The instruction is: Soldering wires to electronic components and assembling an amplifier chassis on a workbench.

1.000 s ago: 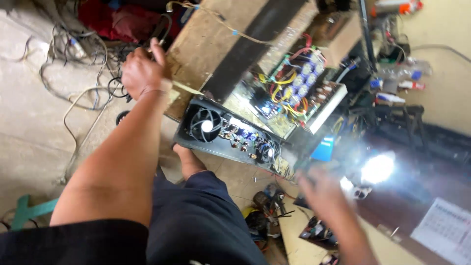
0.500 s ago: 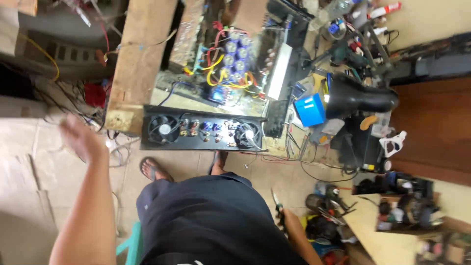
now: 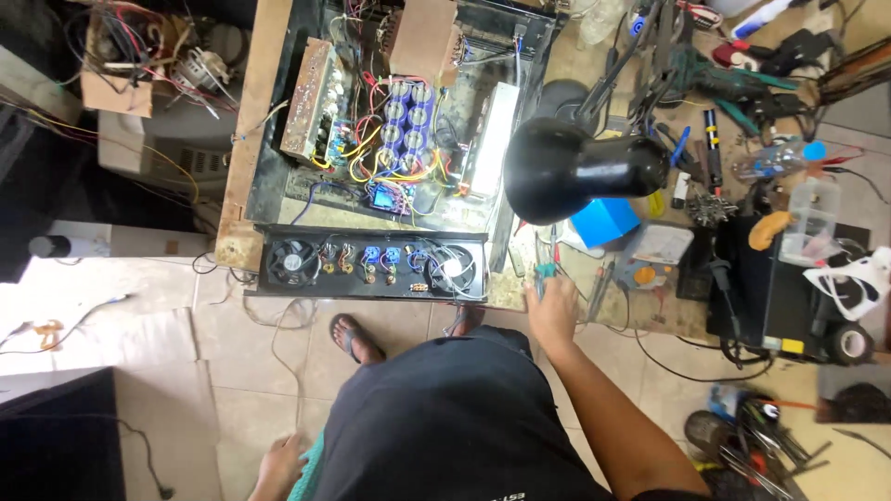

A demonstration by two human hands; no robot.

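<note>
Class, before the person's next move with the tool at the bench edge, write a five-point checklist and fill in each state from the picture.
1. Right hand grips the teal-handled tool: ok.
2. Left hand clear of the bench, low beside the seat: ok.
3. Amplifier lid off, wiring exposed: ok.
4. Lamp aimed at the amplifier: cannot tell, only its black shade shows.
5. Bench free of clutter near the hand: not ok, screwdrivers and loose tools lie there.
</note>
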